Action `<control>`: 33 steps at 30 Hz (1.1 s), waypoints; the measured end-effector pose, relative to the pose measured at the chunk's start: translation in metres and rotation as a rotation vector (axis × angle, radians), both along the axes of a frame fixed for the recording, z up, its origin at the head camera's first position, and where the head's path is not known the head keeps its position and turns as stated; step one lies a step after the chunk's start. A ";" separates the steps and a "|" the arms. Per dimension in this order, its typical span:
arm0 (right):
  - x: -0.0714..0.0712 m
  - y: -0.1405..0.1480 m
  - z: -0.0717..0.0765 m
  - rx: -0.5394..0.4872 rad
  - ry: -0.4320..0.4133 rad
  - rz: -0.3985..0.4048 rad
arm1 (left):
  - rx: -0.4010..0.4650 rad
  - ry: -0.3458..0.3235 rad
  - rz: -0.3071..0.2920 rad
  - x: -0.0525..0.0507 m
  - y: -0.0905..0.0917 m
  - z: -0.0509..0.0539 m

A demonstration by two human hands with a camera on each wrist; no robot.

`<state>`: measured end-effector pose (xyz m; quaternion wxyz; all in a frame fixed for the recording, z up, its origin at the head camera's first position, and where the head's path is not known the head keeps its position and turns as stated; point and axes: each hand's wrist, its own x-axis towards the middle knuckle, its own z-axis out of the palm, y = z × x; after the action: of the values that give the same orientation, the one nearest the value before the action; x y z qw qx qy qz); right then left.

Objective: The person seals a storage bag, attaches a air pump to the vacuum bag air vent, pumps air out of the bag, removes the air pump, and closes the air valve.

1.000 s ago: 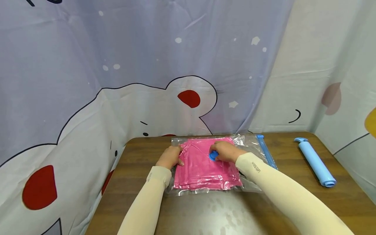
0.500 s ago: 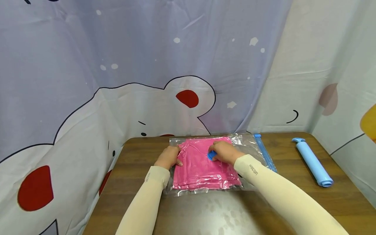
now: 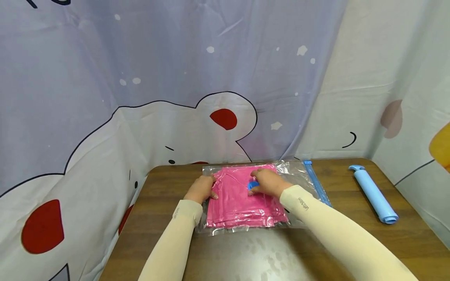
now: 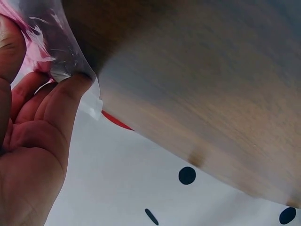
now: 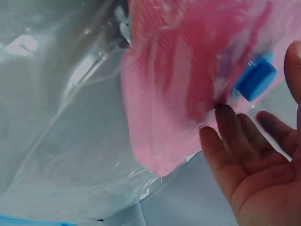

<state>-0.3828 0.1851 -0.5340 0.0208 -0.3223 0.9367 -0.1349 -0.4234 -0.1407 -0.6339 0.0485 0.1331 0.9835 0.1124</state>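
A clear vacuum storage bag (image 3: 228, 231) lies flat on the table with folded pink fabric (image 3: 235, 203) inside. My left hand (image 3: 202, 188) grips the bag's left edge, the thumb over the pink part and the fingers at the side; in the left wrist view the film meets the fingertips of that hand (image 4: 42, 122). Around the bag's round blue valve cap (image 3: 253, 185) the fingers and thumb of my right hand (image 3: 270, 182) are spread. In the right wrist view a gap shows between the blue cap (image 5: 256, 81) and that hand (image 5: 254, 165).
A light blue hand pump (image 3: 376, 195) lies at the right of the wooden table (image 3: 165, 195). The bag's blue zip strip (image 3: 317, 183) points right, past the right forearm. A printed curtain (image 3: 175, 58) hangs behind the table and at its sides.
My right fingers and thumb have spread away from the blue valve cap, which they were holding before. My left hand stays at the bag's left edge. The view has shifted slightly.
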 end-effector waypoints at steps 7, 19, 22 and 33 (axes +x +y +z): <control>0.006 0.007 0.007 -0.021 0.102 0.237 | 0.068 -0.013 0.064 0.031 0.012 0.039; 0.009 0.006 0.001 -0.067 0.089 0.191 | 0.053 0.029 0.022 0.037 0.007 0.045; 0.007 0.005 -0.003 -0.053 0.094 0.162 | 0.062 0.022 0.022 0.032 0.003 0.035; 0.002 -0.005 -0.006 0.053 0.098 0.031 | 0.052 -0.017 0.048 0.039 0.012 0.044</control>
<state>-0.3805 0.1797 -0.5404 -0.0147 -0.3423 0.9348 -0.0938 -0.3844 -0.1283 -0.5897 0.0507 0.1095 0.9827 0.1402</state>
